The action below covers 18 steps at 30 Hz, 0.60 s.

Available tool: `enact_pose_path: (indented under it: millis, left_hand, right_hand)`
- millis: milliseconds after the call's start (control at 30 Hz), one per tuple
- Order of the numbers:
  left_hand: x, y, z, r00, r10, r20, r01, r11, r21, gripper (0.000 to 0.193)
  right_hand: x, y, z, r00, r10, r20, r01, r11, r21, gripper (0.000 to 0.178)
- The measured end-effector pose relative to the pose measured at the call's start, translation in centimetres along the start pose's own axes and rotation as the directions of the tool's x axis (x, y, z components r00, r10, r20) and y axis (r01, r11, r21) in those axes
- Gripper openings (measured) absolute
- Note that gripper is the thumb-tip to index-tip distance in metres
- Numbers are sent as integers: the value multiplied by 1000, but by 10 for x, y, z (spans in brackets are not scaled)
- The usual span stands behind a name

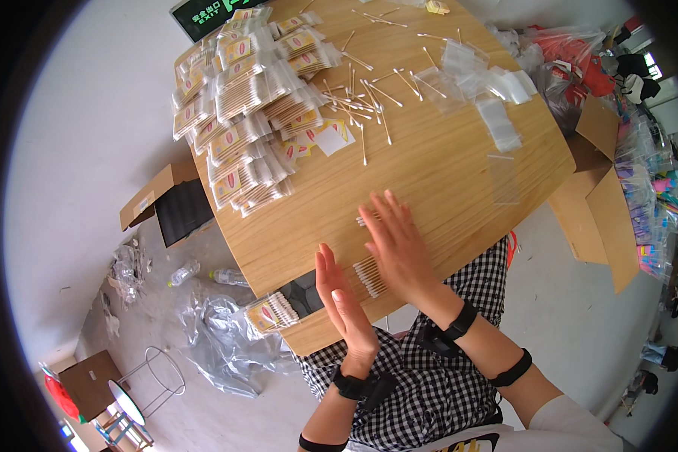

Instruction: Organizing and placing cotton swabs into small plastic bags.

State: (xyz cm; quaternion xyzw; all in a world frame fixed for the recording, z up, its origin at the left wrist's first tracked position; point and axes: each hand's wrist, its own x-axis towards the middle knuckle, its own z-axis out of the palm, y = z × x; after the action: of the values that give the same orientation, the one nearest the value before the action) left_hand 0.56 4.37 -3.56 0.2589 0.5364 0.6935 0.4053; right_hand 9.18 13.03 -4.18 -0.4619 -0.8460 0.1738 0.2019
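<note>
My right hand lies palm down with fingers stretched out, over some cotton swabs on the table. White swab tips peek out beside its fingers, and a neat row of cotton swabs lies at its left by the wrist side. The palm hides part of them. My left hand stands on edge left of that row, fingers straight, thumb up, with nothing in it. Close to its left, at the table's front edge, rests a filled packet of cotton swabs with a yellow card.
A big heap of swab packets covers the table's far left. Loose cotton swabs, printed cards and clear plastic bags lie beyond my hands. An open cardboard box stands right of the table. Plastic wrap lies on the floor at left.
</note>
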Motion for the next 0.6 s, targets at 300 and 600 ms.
enact_pose_path:
  millis: [300, 600]
  left_hand:
    - [-9, -10, 21, 999, -18, -44, 16, 999, -45, 72]
    - [22, 57, -76, 902, 280, -329, -101, 877, 470, 48]
  right_hand:
    - [-1, -5, 18, 992, -102, 68, 111, 985, -134, 62]
    - [1, -5, 19, 982, -139, 127, 160, 971, -177, 62]
